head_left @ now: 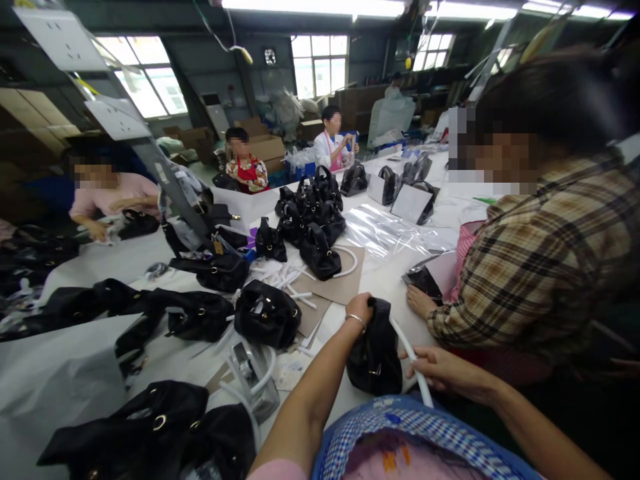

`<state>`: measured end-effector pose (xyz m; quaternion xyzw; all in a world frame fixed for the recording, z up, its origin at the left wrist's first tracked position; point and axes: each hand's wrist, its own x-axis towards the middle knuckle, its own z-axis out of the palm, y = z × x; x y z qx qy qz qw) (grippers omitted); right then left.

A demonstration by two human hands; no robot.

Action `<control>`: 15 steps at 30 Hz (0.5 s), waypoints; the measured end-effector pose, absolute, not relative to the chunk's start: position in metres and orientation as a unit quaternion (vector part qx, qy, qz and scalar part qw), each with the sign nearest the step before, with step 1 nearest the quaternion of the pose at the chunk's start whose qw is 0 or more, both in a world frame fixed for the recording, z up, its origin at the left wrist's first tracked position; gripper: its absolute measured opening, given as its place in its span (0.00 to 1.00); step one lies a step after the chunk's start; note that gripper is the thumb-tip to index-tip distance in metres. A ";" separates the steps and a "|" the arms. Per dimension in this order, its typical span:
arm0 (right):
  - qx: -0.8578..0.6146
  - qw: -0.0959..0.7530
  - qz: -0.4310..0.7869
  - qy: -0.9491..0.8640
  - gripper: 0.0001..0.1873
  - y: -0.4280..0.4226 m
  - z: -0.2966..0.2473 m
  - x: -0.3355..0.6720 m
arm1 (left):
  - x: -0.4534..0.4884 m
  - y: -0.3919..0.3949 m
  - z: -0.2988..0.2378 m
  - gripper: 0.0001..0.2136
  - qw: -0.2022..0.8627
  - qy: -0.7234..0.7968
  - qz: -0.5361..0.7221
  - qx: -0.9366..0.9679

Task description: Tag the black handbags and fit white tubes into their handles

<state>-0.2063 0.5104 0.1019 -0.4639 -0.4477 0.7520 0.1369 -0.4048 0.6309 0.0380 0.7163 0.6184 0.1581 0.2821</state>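
Observation:
A small black handbag stands on the table's near edge, close to my body. My left hand, with a bangle at the wrist, is closed on the top of this bag by its handle. To the bag's right, my right hand pinches a white flexible tube. The tube's upper end reaches the upper right side of the bag; whether it is fastened there I cannot tell. Just left of my left arm lies another black handbag with gold-coloured fittings.
Several finished-looking black bags cluster mid-table near loose white tubes and brown cardboard. Clear plastic film lies beyond. A co-worker in a plaid shirt handles a wrapped bag at right. More black bags fill the left; other people sit across.

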 end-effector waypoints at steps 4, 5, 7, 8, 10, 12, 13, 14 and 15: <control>-0.504 0.220 0.646 -0.530 0.24 0.524 0.082 -0.210 | -0.400 0.633 0.044 0.08 0.270 0.624 0.160 0.715; -0.514 0.251 0.607 -0.552 0.23 0.530 0.076 -0.213 | -0.399 0.633 0.044 0.08 0.271 0.621 0.163 0.717; -0.512 0.303 0.559 -0.577 0.20 0.539 0.066 -0.219 | -0.398 0.631 0.045 0.08 0.281 0.607 0.166 0.725; -0.499 0.321 0.555 -0.583 0.18 0.542 0.063 -0.221 | -0.399 0.629 0.045 0.10 0.286 0.598 0.162 0.731; -0.467 0.339 0.568 -0.586 0.16 0.545 0.059 -0.224 | -0.405 0.621 0.046 0.16 0.305 0.582 0.180 0.732; -0.445 0.344 0.585 -0.584 0.15 0.543 0.058 -0.224 | -0.414 0.609 0.048 0.19 0.352 0.568 0.248 0.702; -0.443 0.345 0.587 -0.583 0.15 0.542 0.058 -0.224 | -0.420 0.602 0.050 0.18 0.394 0.557 0.287 0.673; -0.445 0.345 0.582 -0.587 0.15 0.541 0.058 -0.224 | -0.424 0.594 0.054 0.16 0.444 0.542 0.318 0.639; -0.449 0.340 0.569 -0.599 0.14 0.540 0.058 -0.224 | -0.428 0.586 0.058 0.16 0.494 0.525 0.336 0.606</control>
